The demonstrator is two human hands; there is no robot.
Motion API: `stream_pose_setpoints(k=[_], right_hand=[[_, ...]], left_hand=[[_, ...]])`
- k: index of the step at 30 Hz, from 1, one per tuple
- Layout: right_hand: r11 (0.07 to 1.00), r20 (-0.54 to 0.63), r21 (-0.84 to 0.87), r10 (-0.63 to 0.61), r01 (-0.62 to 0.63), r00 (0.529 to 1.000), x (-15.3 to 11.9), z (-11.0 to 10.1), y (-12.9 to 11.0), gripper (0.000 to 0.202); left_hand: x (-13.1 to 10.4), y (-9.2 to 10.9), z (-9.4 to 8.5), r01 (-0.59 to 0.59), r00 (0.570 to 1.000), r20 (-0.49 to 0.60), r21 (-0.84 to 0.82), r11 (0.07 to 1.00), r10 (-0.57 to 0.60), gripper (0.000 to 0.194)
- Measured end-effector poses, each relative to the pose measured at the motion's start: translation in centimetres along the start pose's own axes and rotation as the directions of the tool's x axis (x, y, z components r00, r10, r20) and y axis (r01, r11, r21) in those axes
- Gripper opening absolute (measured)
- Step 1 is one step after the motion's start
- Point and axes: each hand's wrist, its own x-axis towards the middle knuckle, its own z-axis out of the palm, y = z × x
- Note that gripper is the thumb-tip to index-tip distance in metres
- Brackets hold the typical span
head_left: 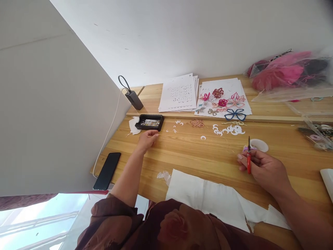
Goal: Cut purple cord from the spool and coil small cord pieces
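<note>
My left hand (148,140) is by the near edge of a black tray (160,124) of small shiny pieces, its fingers pressed together; whatever they may hold is too small to see. In my right hand (262,168) are red-handled scissors (249,163), their blades pointing away from me. Just behind that hand stands a small white round container (261,145). White crescent cutouts (237,130) lie in a cluster on the wooden table (187,152), with a single crescent (203,138) to their left. Copper-coloured pieces (197,123) rest near the raised ledge.
Printed sheets (178,93) and colourful flower shapes (222,102) on paper lie at the back. A black phone (107,171) and a power bank (134,100) are left. White cloth (205,194) lies in front; plastic bags (288,76) are right.
</note>
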Motion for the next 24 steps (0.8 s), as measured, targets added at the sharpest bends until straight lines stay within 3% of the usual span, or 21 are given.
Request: stream_pose_setpoints(k=[3,5,7,8,9,11,13,14,16,18,21,24], right_hand=[[1.0,-0.004,0.009,-0.004,0.004,1.0,-0.2,0.1,-0.2,0.047],[1.0,0.003,0.023,-0.013,0.013,1.0,-0.3,0.1,-0.2,0.045],[0.998,0.016,0.049,-0.029,0.029,0.999,-0.3,0.2,-0.1,0.044],[0.997,0.023,0.062,-0.037,0.036,0.999,-0.3,0.2,0.0,0.044],[0.996,0.024,0.08,-0.048,0.046,0.999,-0.3,0.2,0.1,0.044],[0.993,0.02,0.105,-0.054,0.052,0.998,-0.3,0.2,0.2,0.045],[0.988,0.02,0.138,-0.069,0.065,0.997,-0.3,0.2,0.1,0.047],[0.986,0.024,0.151,-0.075,0.07,0.997,-0.4,0.2,0.0,0.047],[0.983,0.029,0.165,-0.083,0.077,0.996,-0.4,0.2,-0.1,0.047],[0.983,0.044,0.164,-0.087,0.079,0.995,-0.5,0.2,-0.1,0.045],[0.982,0.065,0.166,-0.105,0.093,0.992,-0.4,0.1,0.2,0.04],[0.984,0.082,0.148,-0.11,0.097,0.991,-0.4,0.1,0.6,0.035]], left_hand=[[-0.3,1.1,-0.2,-0.083,0.989,-0.114,0.101,0.991,0.095,0.022],[-1.3,2.0,0.9,-0.199,0.962,-0.142,0.207,0.958,0.231,0.016],[-3.1,2.9,3.5,-0.282,0.955,-0.026,0.212,0.936,0.294,0.014],[-4.4,3.3,5.3,-0.273,0.961,0.078,0.115,0.955,0.265,0.019],[-5.8,3.6,7.2,-0.216,0.952,0.224,0.0,0.976,0.211,0.023],[-8.7,4.2,11.4,-0.037,0.837,0.534,-0.155,0.987,0.115,0.028],[-11.0,4.7,15.4,0.152,0.727,0.685,-0.234,0.96,0.052,0.029],[-11.8,5.0,17.1,0.247,0.701,0.713,-0.265,0.932,0.018,0.028],[-12.4,5.5,19.8,0.396,0.704,0.708,-0.33,0.857,-0.053,0.027],[-12.2,6.0,21.4,0.474,0.73,0.676,-0.398,0.786,-0.098,0.026],[-11.4,6.5,22.2,0.531,0.757,0.641,-0.488,0.693,-0.129,0.023],[-11.2,6.5,22.1,0.57,0.749,0.646,-0.514,0.641,-0.147,0.028]])
